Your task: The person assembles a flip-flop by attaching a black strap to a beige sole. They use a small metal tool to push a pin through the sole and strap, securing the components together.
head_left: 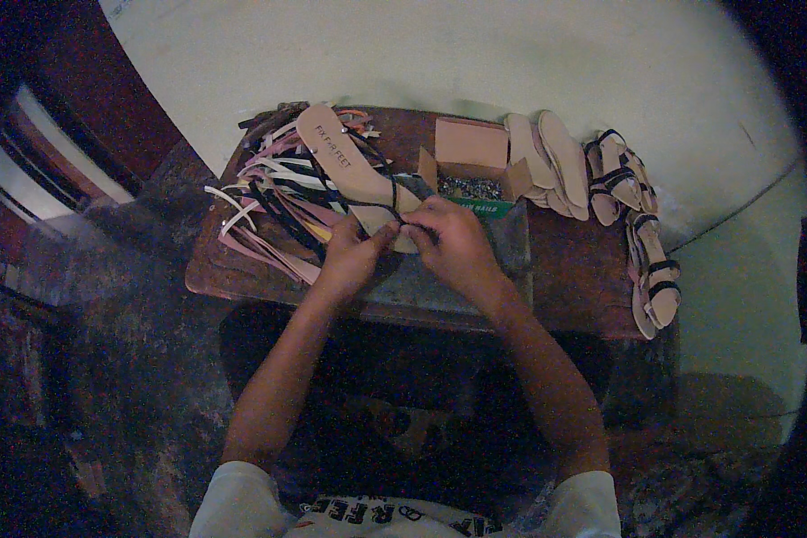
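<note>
Over the table lies a tan sandal sole (365, 182) with thin black straps, its heel end pointing to the far left. My left hand (352, 257) grips the near end of this sandal, thumb on top and the other fingers mostly out of sight beneath. Beside it my right hand (457, 244) is closed at the same end, thumb and fingertips pinched where a black strap (393, 199) meets the sole. The fingertips of both hands nearly touch there. Exactly what sits between the right fingertips is too small to make out.
An opened cardboard box (472, 141) of small nails (471, 187) stands just beyond my right hand. Loose strap strips (273, 193) in several colours heap at the left of the wooden table (574, 291). Bare soles (560, 157) and finished strappy sandals (659, 278) lie on the right.
</note>
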A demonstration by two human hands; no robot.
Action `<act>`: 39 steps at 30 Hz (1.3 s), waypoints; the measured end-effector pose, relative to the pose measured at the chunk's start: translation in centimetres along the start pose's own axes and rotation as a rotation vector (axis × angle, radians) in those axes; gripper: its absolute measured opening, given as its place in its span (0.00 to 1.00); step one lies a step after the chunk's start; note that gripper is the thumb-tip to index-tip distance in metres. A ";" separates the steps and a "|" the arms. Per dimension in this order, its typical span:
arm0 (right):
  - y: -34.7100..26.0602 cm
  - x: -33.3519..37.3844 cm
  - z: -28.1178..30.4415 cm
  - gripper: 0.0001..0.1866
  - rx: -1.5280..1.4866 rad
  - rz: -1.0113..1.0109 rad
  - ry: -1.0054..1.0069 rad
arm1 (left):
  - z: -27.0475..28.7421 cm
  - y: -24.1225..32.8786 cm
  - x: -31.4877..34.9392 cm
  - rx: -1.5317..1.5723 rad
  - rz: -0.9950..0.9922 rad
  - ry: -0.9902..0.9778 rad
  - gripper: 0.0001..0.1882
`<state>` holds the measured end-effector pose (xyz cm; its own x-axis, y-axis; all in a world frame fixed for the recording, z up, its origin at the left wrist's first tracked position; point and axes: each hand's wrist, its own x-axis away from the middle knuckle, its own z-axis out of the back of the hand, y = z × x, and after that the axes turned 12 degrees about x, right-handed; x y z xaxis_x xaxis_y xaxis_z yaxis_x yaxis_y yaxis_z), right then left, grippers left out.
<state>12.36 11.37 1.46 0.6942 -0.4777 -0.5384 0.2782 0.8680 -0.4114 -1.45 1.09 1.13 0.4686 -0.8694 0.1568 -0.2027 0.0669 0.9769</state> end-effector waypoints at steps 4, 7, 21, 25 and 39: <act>0.5 0.3 -0.3 0.09 0.006 -0.005 0.015 | -0.2 0.7 0.5 -0.080 -0.002 -0.011 0.17; 0.4 0.0 -0.4 0.09 -0.030 -0.002 0.004 | 0.5 -0.8 -0.3 0.072 -0.075 -0.087 0.20; 0.1 0.0 0.4 0.09 0.005 0.006 -0.022 | -0.5 -0.4 -0.4 0.097 -0.200 0.078 0.15; -0.2 -0.2 0.3 0.08 0.008 -0.030 -0.029 | 0.2 -1.3 -1.1 0.111 -0.236 0.054 0.15; 0.8 0.2 0.5 0.06 0.086 -0.036 -0.114 | -0.5 -2.0 -0.9 0.086 -0.164 0.070 0.15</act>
<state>13.12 12.05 1.39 0.7522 -0.4942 -0.4359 0.3567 0.8615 -0.3612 -1.09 1.97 -0.87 0.5596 -0.8287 0.0094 -0.1905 -0.1175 0.9746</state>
